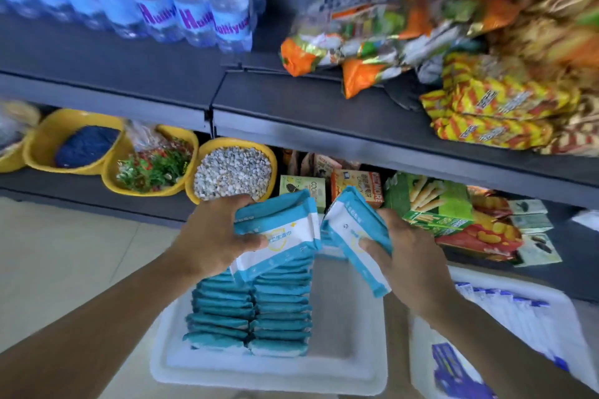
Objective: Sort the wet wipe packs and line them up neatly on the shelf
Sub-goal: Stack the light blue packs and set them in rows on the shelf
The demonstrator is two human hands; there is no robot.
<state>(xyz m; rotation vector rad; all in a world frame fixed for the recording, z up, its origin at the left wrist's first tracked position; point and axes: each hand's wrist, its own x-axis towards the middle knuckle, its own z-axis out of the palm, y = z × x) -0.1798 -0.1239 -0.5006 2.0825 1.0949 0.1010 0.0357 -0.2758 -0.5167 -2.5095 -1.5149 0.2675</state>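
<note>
Left hand (215, 236) grips one wipe pack (275, 233); right hand (405, 256) grips another pack (353, 236) (tilted), both above white tray (265, 372) rows.

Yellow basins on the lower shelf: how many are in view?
4: blue-filled basin, plant-filled basin, pebble-filled basin, and one cut off at the left edge. More may be hidden beyond the frame.

A shop is showing here: long gray shelves (317, 113) are holding water bottles (194, 10), snack bags (486, 113), cookie boxes (356, 186) and yellow bowls (42, 142) of things for sale.
</note>
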